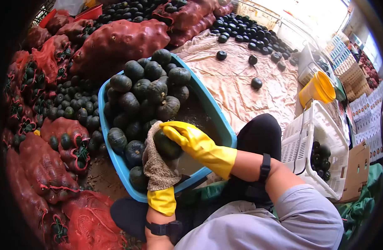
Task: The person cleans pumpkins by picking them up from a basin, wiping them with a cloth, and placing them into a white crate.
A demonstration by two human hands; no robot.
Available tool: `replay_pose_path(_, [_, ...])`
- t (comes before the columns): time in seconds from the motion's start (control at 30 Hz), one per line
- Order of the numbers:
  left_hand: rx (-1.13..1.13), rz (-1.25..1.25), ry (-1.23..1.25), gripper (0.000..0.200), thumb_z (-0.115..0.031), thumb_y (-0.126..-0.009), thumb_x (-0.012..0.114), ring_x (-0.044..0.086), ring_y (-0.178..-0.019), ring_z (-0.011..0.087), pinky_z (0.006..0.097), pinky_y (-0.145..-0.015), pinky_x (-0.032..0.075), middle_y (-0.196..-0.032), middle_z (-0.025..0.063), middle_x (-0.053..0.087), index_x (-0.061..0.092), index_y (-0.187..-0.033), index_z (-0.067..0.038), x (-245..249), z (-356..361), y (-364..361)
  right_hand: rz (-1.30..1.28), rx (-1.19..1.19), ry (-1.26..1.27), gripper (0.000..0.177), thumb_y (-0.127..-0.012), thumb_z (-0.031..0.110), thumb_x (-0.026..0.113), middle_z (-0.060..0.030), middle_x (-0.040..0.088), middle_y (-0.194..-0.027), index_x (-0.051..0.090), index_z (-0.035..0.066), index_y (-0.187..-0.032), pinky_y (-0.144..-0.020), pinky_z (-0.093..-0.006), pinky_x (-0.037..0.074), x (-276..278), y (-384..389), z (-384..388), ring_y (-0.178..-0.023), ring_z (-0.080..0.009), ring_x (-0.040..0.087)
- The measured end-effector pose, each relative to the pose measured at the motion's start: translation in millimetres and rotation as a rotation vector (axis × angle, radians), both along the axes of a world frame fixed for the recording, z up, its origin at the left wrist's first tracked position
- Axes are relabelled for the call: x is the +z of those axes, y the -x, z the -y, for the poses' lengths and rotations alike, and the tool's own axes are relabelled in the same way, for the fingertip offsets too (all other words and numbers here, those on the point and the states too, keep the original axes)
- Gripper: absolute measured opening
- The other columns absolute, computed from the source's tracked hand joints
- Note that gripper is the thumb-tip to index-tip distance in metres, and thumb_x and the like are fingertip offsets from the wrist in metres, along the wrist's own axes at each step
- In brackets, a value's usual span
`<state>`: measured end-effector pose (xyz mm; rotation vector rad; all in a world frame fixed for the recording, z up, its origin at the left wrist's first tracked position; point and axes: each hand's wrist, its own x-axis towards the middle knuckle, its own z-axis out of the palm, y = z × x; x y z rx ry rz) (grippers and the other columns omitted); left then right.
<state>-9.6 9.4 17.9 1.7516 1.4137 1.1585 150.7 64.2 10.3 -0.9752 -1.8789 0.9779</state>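
A dark green kabocha squash [166, 146] is between my two hands, over the near part of a blue tub [218, 118]. My right hand [195, 143], in a yellow rubber glove, grips its upper right side with the fingers together. Against its left side lies a brown terry cloth [158, 173]. My left hand [162, 201], gloved in yellow too, presses the cloth to the squash; the cloth hides its fingers. Many more squashes [147, 89] are heaped in the tub's far and left parts, above murky water [200, 112].
Red mesh sacks [120, 41] and loose squashes [72, 100] crowd the left side. A pinkish sheet [225, 71] with squashes [258, 35] spreads ahead. To the right stand a white crate [291, 146] holding small squashes, a yellow bucket [314, 89] and a cardboard piece [354, 173].
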Motion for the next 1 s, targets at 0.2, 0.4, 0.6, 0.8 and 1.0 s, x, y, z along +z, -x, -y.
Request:
replay_pose_path(0.2, [-0.259, -0.454, -0.081, 0.058, -0.025, -0.088, 0.081, 0.069, -0.125, 0.0243, 0.0388, -0.111, 0.053, -0.132, 0.009, 0.07, 0.06, -0.14, -0.009, 1.2, -13.0, 30.0, -0.111, 0.122, -0.203, 0.041, -0.097, 0.016, 0.081, -0.0175, 0.068, -0.141, 0.071, 0.008, -0.136, -0.116, -0.0453, 0.048, 18.2, 15.1, 38.4, -0.132, -0.0342, 0.065])
replay_pose_path(0.4, [0.185, -0.119, -0.136, 0.081, -0.014, -0.071, 0.094, 0.072, -0.123, 0.028, 0.0409, -0.111, 0.055, -0.132, 0.014, 0.073, 0.057, -0.143, -0.005, 1.4, -4.1, -18.6, -0.587, -0.208, 0.146, 0.068, -0.102, 0.02, 0.079, -0.0142, 0.066, -0.147, 0.048, 0.008, -0.162, -0.12, -0.0373, 0.046, -26.0, 28.0, 15.7, -0.137, -0.0223, 0.061])
replay_pose_path(0.6, [0.074, -0.083, -0.037, 0.091, -0.023, -0.068, 0.097, 0.063, -0.136, 0.0316, 0.0445, -0.119, 0.049, -0.145, 0.0143, 0.064, 0.053, -0.146, -0.006, -22.1, 9.5, 32.9, 0.024, 0.096, 0.486, 0.083, -0.09, 0.031, 0.088, -0.0169, 0.063, -0.146, 0.048, 0.012, -0.16, -0.11, -0.0406, 0.056, 31.3, -3.6, 24.3, -0.134, -0.0295, 0.065])
replay_pose_path(0.8, [0.3, 0.18, -0.033, 0.054, -0.022, -0.086, 0.086, 0.072, -0.117, 0.0313, 0.0426, -0.102, 0.058, -0.126, 0.0106, 0.074, 0.064, -0.133, -0.009, 0.9, -5.2, -13.6, -0.149, -0.241, 0.786, 0.081, -0.095, 0.048, 0.082, -0.0196, 0.068, -0.142, 0.05, 0.011, -0.16, -0.108, -0.04, 0.055, -33.3, 15.9, 18.3, -0.132, -0.0287, 0.067])
replay_pose_path(1.0, [0.13, 0.722, 0.331, 0.065, -0.024, -0.083, 0.085, 0.068, -0.128, 0.0296, 0.0417, -0.117, 0.051, -0.136, 0.0128, 0.071, 0.062, -0.142, -0.008, -6.9, -3.8, 20.4, -0.062, 0.087, 0.606, 0.083, -0.09, 0.033, 0.087, -0.0161, 0.065, -0.145, 0.048, 0.017, -0.161, -0.109, -0.0381, 0.053, 40.7, -1.2, 26.2, -0.133, -0.0278, 0.064])
